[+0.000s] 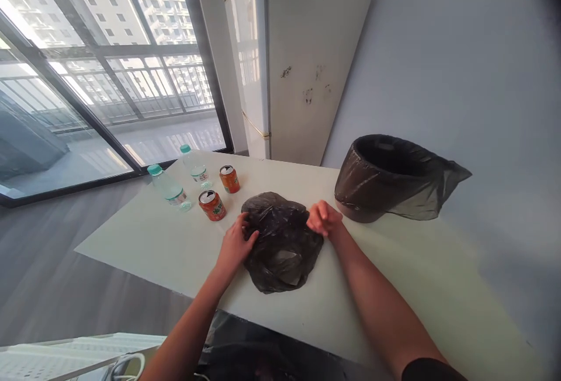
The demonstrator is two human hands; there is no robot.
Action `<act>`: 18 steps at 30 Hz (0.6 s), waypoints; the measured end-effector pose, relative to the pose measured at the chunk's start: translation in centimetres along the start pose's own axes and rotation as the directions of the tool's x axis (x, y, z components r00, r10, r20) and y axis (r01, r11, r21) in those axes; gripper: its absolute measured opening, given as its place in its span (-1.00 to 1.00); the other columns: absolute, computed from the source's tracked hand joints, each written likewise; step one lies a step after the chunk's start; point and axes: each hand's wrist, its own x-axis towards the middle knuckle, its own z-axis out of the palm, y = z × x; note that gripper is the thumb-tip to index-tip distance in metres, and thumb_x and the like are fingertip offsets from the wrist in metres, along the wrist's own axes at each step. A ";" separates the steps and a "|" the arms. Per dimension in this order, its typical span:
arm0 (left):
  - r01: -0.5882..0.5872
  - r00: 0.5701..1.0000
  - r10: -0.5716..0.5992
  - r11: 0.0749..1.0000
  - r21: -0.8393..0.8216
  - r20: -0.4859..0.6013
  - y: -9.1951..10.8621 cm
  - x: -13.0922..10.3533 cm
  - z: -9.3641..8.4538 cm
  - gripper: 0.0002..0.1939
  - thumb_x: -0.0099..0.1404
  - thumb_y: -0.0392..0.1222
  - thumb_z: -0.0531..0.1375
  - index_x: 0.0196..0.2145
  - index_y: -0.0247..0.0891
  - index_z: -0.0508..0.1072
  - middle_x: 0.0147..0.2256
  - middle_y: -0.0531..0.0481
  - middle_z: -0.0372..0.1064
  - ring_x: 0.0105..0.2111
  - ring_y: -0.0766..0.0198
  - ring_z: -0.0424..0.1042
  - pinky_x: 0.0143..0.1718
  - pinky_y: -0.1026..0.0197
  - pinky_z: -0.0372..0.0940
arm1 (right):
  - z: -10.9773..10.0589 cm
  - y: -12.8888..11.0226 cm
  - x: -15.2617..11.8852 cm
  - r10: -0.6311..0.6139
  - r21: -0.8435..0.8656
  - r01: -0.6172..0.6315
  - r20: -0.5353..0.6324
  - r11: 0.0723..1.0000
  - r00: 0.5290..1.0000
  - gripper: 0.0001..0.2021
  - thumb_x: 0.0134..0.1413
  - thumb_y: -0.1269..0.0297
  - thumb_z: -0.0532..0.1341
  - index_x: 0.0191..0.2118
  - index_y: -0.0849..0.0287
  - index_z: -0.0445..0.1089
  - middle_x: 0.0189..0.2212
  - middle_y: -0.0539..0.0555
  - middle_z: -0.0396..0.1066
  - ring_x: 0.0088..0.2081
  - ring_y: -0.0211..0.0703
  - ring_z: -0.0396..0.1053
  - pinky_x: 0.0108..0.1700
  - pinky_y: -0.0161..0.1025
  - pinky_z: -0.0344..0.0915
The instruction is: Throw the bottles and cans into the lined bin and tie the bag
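A crumpled black plastic garbage bag [280, 246] lies bunched in a rounded heap on the white table [144, 241]. My left hand [239, 241] rests against its left side, thumb and fingers apart, fingertips touching the plastic. At the bag's upper right edge is my right hand [323, 218], its fingers curled closed; whether they pinch some of the plastic is hidden. Left of the bag stand two orange drink cans, a nearer can [213, 205] and a farther can [229, 179], both with opened tops.
Two clear bottles with green caps, a front bottle [169, 188] and a rear bottle [194, 166], stand at the table's left. A dark bin [359, 188] with a black liner draped over its rim stands at right. Behind are a white refrigerator [307, 48] and glass doors [109, 65].
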 end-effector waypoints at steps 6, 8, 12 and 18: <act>-0.351 0.926 0.369 0.918 -0.183 0.076 2.2 -0.7 -2.1 -0.76 0.36 -0.40 0.10 -0.35 -0.16 0.52 -0.14 -0.06 0.54 -0.12 0.16 0.55 -0.02 0.08 0.42 | 0.9 -1.2 2.4 -0.268 -0.313 0.085 -0.605 0.946 0.749 -0.78 0.15 0.07 0.41 -0.11 -0.06 0.52 -0.06 0.01 0.56 -0.13 -0.18 0.48 -0.03 -0.20 0.42; -0.417 0.859 0.473 0.869 -0.266 0.198 3.4 -1.9 -3.2 -0.69 0.35 -0.46 0.08 -0.34 -0.15 0.55 -0.14 -0.04 0.54 -0.14 0.19 0.55 -0.07 0.12 0.42 | 2.0 -1.0 3.3 -0.135 -0.358 -0.106 -0.587 0.928 0.798 -0.65 0.23 0.01 0.38 0.06 -0.01 0.53 0.25 0.12 0.46 0.18 -0.07 0.43 0.24 -0.07 0.34; -0.466 0.691 0.589 0.806 -0.366 0.419 4.7 -4.3 -3.7 -0.56 0.32 -0.56 0.02 -0.29 -0.12 0.59 -0.04 -0.08 0.54 -0.02 0.17 0.55 -0.02 0.10 0.44 | 3.5 -0.6 3.5 0.173 -0.401 -0.328 -0.376 0.856 0.910 -0.42 0.31 -0.06 0.34 0.33 0.07 0.40 0.35 0.25 0.38 0.27 -0.01 0.42 0.32 -0.03 0.29; -0.372 0.768 0.541 0.813 -0.447 0.344 4.8 -4.7 -3.0 -0.64 0.26 -0.55 0.04 -0.51 -0.17 0.44 -0.17 -0.05 0.58 0.04 0.10 0.55 0.12 -0.04 0.43 | 3.1 -0.9 2.6 0.533 -0.411 -0.452 0.101 0.791 0.840 -0.46 0.01 0.09 0.55 0.09 0.25 0.60 0.01 0.28 0.63 0.00 0.02 0.59 0.06 -0.14 0.48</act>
